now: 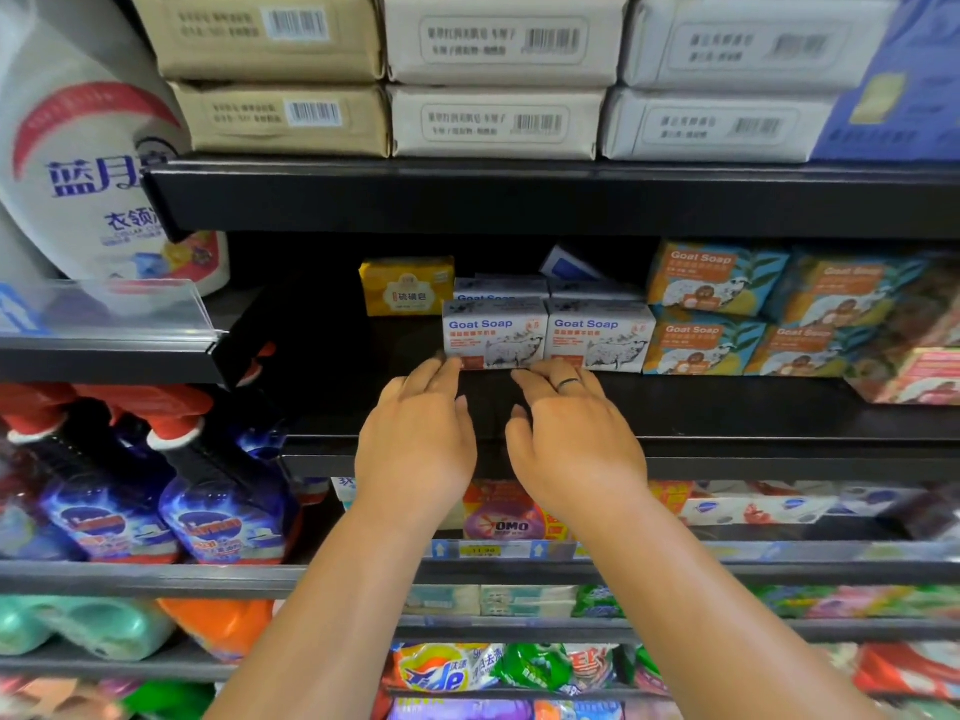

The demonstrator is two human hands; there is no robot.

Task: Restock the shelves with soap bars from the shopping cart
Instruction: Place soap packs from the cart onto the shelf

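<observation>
White Goat Soap box (496,332) stands at frame centre on the black shelf (727,407), touching a twin box (600,335) on its right, more stacked behind. Left hand (415,439) and right hand (571,439) reach up from the lower frame, palms down, wrists level; straight fingers touch the box's lower front corners, nothing clasped, a ring (568,383) on the right hand. Yellow soap box (408,285) sits behind left, orange-teal Goat Soap boxes (717,278) centre right, a white detergent bottle (88,163) upper left.
</observation>
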